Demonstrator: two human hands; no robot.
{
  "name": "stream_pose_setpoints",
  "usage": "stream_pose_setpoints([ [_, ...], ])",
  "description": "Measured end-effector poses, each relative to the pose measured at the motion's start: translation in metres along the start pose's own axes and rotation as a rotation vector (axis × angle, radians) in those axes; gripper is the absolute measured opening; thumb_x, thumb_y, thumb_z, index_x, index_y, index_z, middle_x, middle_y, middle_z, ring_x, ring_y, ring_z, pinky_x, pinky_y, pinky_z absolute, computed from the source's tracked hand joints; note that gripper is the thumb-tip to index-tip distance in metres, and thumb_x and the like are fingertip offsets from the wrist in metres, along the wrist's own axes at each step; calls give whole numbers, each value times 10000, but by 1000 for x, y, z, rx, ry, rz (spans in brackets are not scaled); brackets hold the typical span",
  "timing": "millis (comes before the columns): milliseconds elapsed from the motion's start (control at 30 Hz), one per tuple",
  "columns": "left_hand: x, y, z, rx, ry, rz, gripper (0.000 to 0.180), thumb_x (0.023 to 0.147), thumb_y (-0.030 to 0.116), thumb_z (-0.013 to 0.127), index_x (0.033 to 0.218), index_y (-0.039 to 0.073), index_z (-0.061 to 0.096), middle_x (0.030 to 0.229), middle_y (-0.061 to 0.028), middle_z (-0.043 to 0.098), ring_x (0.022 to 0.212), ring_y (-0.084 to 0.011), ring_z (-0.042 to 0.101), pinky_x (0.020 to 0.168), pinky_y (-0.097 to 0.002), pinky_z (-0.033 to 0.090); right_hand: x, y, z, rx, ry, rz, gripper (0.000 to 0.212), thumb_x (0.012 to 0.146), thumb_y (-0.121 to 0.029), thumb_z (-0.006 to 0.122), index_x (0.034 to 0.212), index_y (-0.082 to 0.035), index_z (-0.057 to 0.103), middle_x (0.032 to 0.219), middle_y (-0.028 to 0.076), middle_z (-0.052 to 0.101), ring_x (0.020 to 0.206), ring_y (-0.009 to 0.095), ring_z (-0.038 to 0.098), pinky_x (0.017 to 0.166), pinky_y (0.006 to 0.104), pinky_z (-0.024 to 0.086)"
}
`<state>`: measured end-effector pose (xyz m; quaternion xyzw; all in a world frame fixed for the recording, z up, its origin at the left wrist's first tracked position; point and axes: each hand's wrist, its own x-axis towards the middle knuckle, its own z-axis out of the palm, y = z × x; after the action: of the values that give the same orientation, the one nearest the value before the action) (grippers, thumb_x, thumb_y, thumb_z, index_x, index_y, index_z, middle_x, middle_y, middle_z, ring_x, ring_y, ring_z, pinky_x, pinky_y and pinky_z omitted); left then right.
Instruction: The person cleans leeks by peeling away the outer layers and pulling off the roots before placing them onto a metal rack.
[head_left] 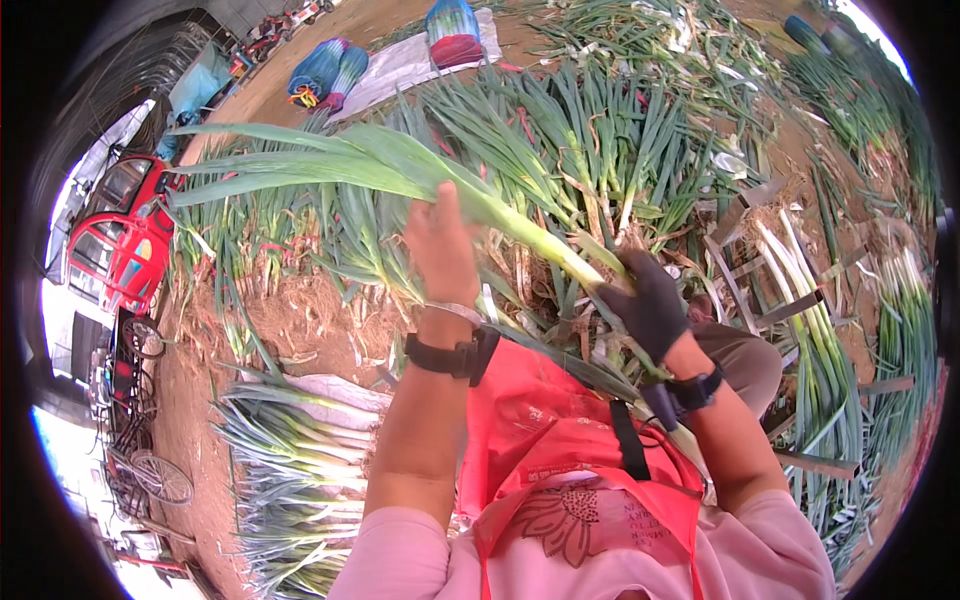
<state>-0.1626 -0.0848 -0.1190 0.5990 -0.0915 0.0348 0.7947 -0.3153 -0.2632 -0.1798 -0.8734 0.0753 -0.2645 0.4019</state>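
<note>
— While the bare left hand [442,248] is closed round the leafy half of that long green onion [400,170], the stalk hangs across the lap in mid-air.

— And the gloved right hand [648,305] is clamped on its white end, over the red apron [560,440].

— I'd guess a hard pull could snap it between the grips.

— Or the leaves tear and drop on the trimmed pile [290,450].

I see a heap of green onions [600,130] spread over the dirt ahead, a trimmed pile [285,450] lower left, a red vehicle [125,240] far left, and bicycles [140,440] beside it near the edge.
</note>
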Motion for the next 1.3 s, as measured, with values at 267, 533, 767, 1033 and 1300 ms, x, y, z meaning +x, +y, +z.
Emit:
stream_pose_setpoints([
  [267, -32, 17, 27, 118, -78, 47, 295, 948, 213, 547, 1161, 9, 540, 1082, -65, 598, 961, -136, 602, 721, -290, 568, 66, -65, 30, -183, 26, -157, 346, 794, -328, 667, 1025, -86, 577, 861, 154, 567, 773, 367, 605, 660, 475, 483],
  [533, -26, 2, -6, -79, -225, -158, 269, 933, 219, 593, 1079, -4, 560, 980, -64, 637, 934, -163, 642, 792, -306, 543, 51, -56, 46, 296, -328, -25, 298, 789, -281, 688, 946, -32, 643, 845, 145, 598, 757, 302, 585, 711, 383, 468],
  [767, -28, -3, -3, 156, -249, -70, 298, 965, 207, 498, 1140, -30, 541, 970, -79, 655, 922, -193, 644, 770, -304, 511, 35, -70, 75, 158, 12, -43, 257, 795, -206, 671, 964, -17, 627, 863, 166, 612, 832, 347, 581, 732, 429, 476],
  [1033, -22, -33, -15, 372, -412, 238, 378, 1006, 149, 327, 1347, -13, 332, 1325, -182, 464, 1150, -283, 556, 927, -371, 472, 38, -52, 55, 328, 94, -125, 106, 838, -120, 611, 873, -20, 600, 710, 107, 579, 677, 249, 577, 604, 350, 457],
  [1300, 9, -18, -14, -563, -132, -269, 266, 1018, 216, 371, 1227, 62, 426, 1113, -116, 568, 967, -218, 601, 810, -406, 505, 12, -47, -4, 986, -513, 268, 219, 975, -255, 467, 908, -49, 496, 693, 39, 489, 516, 86, 414, 473, 237, 328],
])
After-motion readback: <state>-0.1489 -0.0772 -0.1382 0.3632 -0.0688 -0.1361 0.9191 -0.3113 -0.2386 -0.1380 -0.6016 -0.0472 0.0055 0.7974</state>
